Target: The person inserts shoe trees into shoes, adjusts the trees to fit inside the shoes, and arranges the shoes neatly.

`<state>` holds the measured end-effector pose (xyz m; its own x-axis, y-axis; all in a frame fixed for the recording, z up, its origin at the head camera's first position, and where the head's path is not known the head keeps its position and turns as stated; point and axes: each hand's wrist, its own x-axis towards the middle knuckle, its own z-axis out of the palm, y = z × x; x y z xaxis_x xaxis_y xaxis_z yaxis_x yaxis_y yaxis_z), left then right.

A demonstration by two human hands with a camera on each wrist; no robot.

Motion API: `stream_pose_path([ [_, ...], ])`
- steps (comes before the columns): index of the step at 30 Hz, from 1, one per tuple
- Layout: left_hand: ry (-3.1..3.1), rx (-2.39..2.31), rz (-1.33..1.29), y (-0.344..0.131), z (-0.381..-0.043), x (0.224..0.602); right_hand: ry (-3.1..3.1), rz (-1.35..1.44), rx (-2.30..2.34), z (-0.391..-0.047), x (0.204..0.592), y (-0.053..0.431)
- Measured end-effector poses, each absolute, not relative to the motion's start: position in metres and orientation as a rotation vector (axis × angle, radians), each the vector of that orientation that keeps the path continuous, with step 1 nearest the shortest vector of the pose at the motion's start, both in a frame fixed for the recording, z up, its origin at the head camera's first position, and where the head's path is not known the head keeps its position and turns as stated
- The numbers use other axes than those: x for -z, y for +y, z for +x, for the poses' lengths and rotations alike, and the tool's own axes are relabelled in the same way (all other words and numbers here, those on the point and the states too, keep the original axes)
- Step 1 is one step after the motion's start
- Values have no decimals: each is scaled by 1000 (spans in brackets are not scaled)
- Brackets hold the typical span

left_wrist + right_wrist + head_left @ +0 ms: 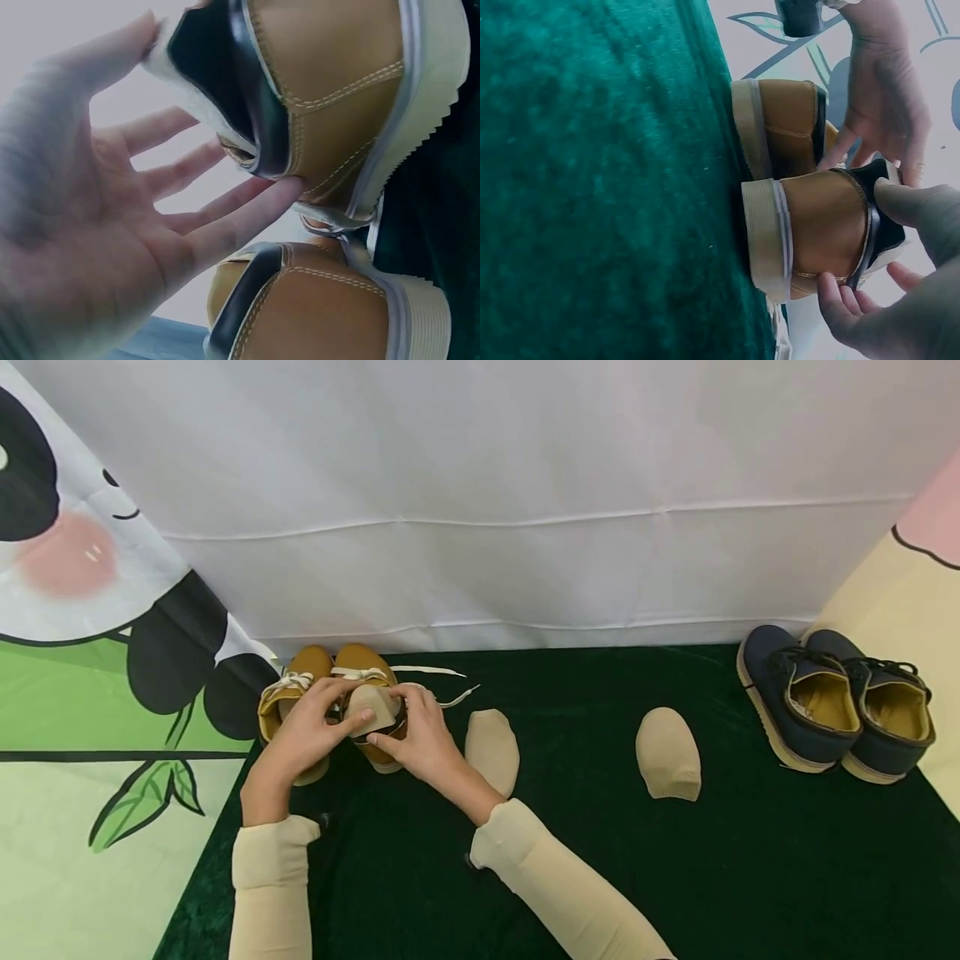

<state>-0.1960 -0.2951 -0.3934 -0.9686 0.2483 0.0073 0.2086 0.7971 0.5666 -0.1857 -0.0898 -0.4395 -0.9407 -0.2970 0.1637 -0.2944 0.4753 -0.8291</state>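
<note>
A beige molded shoe insert (378, 708) sits partly in the opening of the right-hand tan shoe (363, 662). My left hand (311, 722) pinches the insert's edge with its thumb, while another fingertip touches the tan leather side in the left wrist view. My right hand (427, 735) holds the same shoe, thumb at the dark collar (874, 225) and fingers along the outer side. Close on the left stands the other tan shoe (307, 664), partly covered by my left hand. White laces (427, 670) trail from the right-hand shoe.
Two more beige inserts lie on the dark green cloth (570, 860): one insert (492, 752) beside my right forearm, another insert (667, 753) farther right. A pair of navy shoes (802, 710) stands at the far right. White fabric (525, 568) hangs behind.
</note>
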Motion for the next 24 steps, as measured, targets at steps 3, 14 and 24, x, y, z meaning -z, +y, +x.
stream_pose_path([
  [3, 2890, -912, 384, -296, -195, 392, 2687, -533, 1525, -185, 441, -91],
  [14, 2923, -881, 360, -294, -195, 391, 2531, -343, 1657, -182, 448, -95],
  [24, 2985, -847, 404, -291, -192, 389, 2489, -326, 1662, -180, 445, -96],
])
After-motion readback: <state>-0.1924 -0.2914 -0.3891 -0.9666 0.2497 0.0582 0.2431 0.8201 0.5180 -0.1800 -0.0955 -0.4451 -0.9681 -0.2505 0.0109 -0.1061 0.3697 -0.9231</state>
